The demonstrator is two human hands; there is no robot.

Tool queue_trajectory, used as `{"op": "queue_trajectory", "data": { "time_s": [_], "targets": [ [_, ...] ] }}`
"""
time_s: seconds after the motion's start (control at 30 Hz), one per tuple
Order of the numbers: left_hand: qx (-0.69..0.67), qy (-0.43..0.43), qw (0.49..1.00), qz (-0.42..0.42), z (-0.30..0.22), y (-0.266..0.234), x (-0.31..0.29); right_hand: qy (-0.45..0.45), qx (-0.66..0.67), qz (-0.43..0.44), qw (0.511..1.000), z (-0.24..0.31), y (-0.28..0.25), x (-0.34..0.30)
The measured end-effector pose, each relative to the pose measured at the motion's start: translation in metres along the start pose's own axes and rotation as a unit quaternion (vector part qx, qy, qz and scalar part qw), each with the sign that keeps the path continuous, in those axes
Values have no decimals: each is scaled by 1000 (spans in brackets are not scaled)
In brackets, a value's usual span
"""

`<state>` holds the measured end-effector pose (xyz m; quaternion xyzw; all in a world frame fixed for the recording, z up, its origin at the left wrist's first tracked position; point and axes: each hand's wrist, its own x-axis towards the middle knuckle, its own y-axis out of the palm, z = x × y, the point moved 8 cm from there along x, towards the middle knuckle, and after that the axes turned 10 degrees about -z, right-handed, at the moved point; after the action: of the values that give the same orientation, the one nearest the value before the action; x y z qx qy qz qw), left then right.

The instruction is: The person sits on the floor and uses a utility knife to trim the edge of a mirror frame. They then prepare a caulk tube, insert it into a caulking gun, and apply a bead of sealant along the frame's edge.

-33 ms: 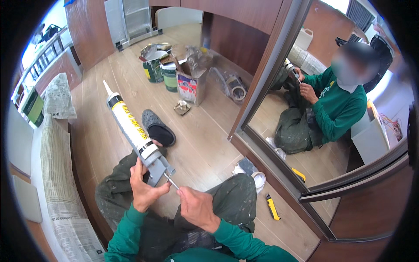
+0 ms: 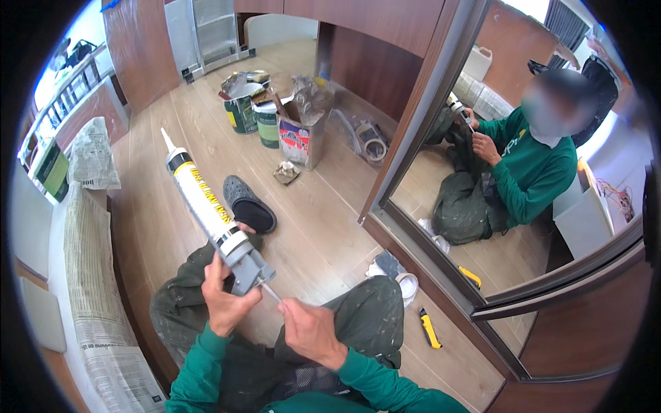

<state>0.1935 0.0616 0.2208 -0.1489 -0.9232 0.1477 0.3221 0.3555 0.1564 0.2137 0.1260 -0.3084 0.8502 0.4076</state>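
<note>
A caulking gun [image 2: 250, 268] with a white sealant cartridge [image 2: 201, 196] loaded points away from me to the upper left, its pale nozzle [image 2: 169, 140] raised. My left hand [image 2: 227, 303] is closed round the grey rear part of the gun, thumb toward its back end. A thin metal plunger rod [image 2: 270, 292] sticks out of that end toward me. The fingertips of my right hand [image 2: 311, 332] pinch the rod's near end. Both hands are above my lap as I sit on the floor; the mirror [image 2: 506, 158] reflects the same pose.
A grey clog [image 2: 249, 205] is on my foot ahead. Paint cans [image 2: 239, 113], a square tin [image 2: 301, 141] and a bag with tape [image 2: 365, 141] stand farther off. By my right knee are a tape roll [image 2: 407, 283] and yellow utility knife [image 2: 430, 327]. Newspaper [image 2: 93, 275] covers the left ledge.
The gun has shifted very slightly in my left hand, and my left thumb sits a little farther from the rod. My right hand keeps its pinch on the rod.
</note>
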Motion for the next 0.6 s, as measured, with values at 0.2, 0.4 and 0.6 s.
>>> {"op": "queue_trajectory", "data": {
  "time_s": [0.2,0.4,0.6],
  "targets": [
    [-32,15,999,3,-5,-15,0,215,337,136,907,-8,3,-12],
    [-80,20,997,-1,-26,-9,-3,169,266,110,943,-2,-25,-14],
    [-2,13,998,-62,-12,-4,24,-37,5,-13,999,-6,-57,-22]
  ]
}}
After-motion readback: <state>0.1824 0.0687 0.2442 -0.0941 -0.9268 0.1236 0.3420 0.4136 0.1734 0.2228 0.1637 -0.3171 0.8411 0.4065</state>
